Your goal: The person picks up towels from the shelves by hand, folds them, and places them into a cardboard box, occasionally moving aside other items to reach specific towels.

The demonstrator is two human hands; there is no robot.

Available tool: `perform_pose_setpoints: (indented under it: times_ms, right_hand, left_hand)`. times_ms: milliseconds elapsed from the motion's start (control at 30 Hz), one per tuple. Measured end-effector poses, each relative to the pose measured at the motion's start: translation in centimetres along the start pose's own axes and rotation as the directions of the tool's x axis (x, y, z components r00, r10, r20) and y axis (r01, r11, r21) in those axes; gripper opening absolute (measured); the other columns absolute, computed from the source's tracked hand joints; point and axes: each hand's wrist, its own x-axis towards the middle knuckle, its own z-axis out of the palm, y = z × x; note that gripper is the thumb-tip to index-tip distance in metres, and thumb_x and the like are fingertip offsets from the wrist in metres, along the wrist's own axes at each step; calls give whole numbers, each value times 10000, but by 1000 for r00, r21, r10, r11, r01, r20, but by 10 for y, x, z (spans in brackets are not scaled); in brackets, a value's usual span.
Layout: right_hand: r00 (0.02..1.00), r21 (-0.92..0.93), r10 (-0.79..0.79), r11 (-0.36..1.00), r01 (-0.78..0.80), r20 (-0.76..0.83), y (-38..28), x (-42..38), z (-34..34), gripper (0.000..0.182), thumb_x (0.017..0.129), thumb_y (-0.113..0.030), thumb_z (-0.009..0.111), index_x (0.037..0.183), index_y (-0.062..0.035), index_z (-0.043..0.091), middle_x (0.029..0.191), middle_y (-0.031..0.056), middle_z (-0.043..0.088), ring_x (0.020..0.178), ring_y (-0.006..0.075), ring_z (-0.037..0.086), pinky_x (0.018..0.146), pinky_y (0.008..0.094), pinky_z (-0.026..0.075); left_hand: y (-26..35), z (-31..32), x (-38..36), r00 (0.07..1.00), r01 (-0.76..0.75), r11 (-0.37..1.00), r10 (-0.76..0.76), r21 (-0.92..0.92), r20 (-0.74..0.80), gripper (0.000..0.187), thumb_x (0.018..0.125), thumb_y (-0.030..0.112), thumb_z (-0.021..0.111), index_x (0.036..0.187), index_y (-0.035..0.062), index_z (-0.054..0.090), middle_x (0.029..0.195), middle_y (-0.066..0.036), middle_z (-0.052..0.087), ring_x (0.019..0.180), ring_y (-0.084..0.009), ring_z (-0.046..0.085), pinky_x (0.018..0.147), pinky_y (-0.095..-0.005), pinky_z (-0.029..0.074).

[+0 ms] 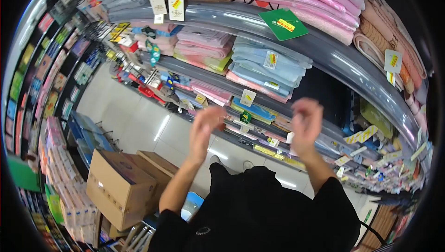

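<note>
My left hand (206,129) is raised in front of my body, its fingers loosely bent and blurred at the tips, with nothing visible in it. Opposite it, my right hand (307,124) is also up, fingers half curled and slightly smeared, and I see nothing held there. Both hands appear apart from the shelf goods. Nearest above them is a stack of folded light blue towels (266,69) in plastic wrap. Left of that stack lie folded pink towels (204,43). A white price tag (247,97) hangs between the hands in this view.
A grey shelf edge (222,13) curves across the top, with pink towels (301,1) and a green tag (283,24) on it. Cardboard boxes (116,189) stand at lower left, beside stacked packages (69,182). Pale tiled floor (120,108) runs between the shelves.
</note>
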Motion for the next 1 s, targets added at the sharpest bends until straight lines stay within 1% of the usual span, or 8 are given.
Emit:
perform_pose_setpoints:
  times_ms: [67, 167, 300, 567, 733, 833, 900, 1000]
  right_hand:
    - [974, -53, 126, 989, -138, -190, 2, 35, -6, 347, 943, -136, 470, 1253, 18, 445, 1213, 145, 534, 1020, 200, 539, 866, 332, 444]
    - [809, 224, 502, 864, -452, -306, 16, 61, -7, 515, 982, -295, 478, 1421, -55, 357, 1405, 122, 449, 1218, 239, 483, 991, 376, 389]
    - [630, 394, 745, 659, -641, -219, 31, 77, -1, 702, 916, -436, 578, 1438, -33, 336, 1394, 139, 437, 1302, 219, 394, 1033, 362, 339]
    - [529, 205, 790, 599, -774, -310, 12, 102, 19, 661, 859, -466, 637, 1349, -72, 433, 1204, 75, 551, 967, 175, 552, 796, 339, 473]
    - [453, 323, 877, 480, -816, -159, 31, 104, 2, 554, 884, -465, 606, 1295, -113, 486, 1200, 69, 559, 1006, 174, 566, 805, 365, 485]
    - [581, 319, 802, 591, -741, -135, 33, 110, -2, 490, 924, -505, 524, 1248, -137, 517, 1184, 52, 572, 1038, 192, 575, 872, 459, 474]
    - [586, 360, 804, 578, -732, -99, 31, 120, -2, 477, 927, -501, 521, 1239, -140, 524, 1185, 48, 577, 1051, 193, 573, 887, 460, 470]
    - [575, 465, 818, 514, -721, -14, 16, 130, 13, 418, 951, -471, 487, 1212, -150, 544, 1197, 46, 586, 1074, 194, 569, 907, 433, 473]
  left_hand:
    - [26, -2, 55, 992, -106, 989, 112, -99, 60, 642, 930, 467, 465, 1365, 2, 382, 1408, -187, 417, 1306, -318, 411, 1116, -450, 270]
    - [47, 4, 127, 973, -112, 972, 149, -204, 174, 632, 957, 438, 422, 1405, 1, 337, 1471, -179, 338, 1356, -324, 338, 1146, -430, 210]
    - [47, 16, 190, 964, 166, 963, -112, -213, 242, 632, 975, 431, 391, 1437, 9, 307, 1514, -151, 284, 1398, -281, 263, 1154, -385, 179]
    - [58, 23, 213, 896, 301, 951, -255, -74, 362, 589, 982, 441, 386, 1404, 31, 365, 1444, -122, 408, 1301, -238, 405, 1092, -366, 277]
    - [51, 18, 228, 900, 321, 923, -226, -215, 371, 517, 976, 428, 415, 1318, 41, 448, 1327, -122, 495, 1163, -250, 495, 1010, -380, 371]
    - [45, 18, 235, 885, 315, 940, -239, -134, 400, 504, 972, 414, 438, 1322, 52, 454, 1324, -110, 498, 1181, -245, 487, 1016, -368, 370]
    - [39, 20, 239, 917, 340, 922, -282, -187, 281, 489, 970, 401, 455, 1324, 65, 460, 1344, -94, 492, 1190, -244, 483, 1031, -362, 355]
    - [-2, -4, 267, 862, 458, 849, -352, -263, 364, 489, 970, 402, 455, 1326, 66, 460, 1349, -91, 490, 1197, -242, 479, 1036, -360, 350]
